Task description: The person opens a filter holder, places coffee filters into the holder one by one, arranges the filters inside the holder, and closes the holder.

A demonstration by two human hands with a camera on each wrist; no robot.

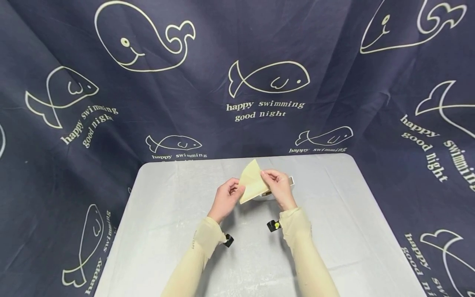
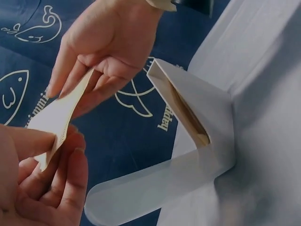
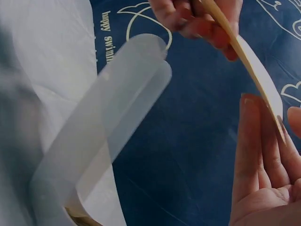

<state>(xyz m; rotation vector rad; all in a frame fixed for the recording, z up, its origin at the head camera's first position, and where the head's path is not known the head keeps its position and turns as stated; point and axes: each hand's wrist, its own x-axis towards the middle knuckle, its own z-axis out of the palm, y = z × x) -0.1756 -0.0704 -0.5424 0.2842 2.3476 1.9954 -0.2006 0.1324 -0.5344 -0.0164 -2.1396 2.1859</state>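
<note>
A pale yellow, fan-shaped paper coffee filter is held up over the table between both hands, tilted. My left hand pinches its lower left edge, thumb in front and fingers behind. My right hand pinches its right edge between thumb and fingers. In the left wrist view a crimped seam runs along the filter beside the left thumb. Behind and below the hands stands a white holder, its slot showing more brownish paper inside. In the head view the filter and right hand hide most of this holder.
From the holder extends a translucent round-ended flap. The holder stands on a table covered in pale grey cloth. A dark blue curtain with fish and whale prints hangs behind and at both sides. Each wrist carries a small black camera mount.
</note>
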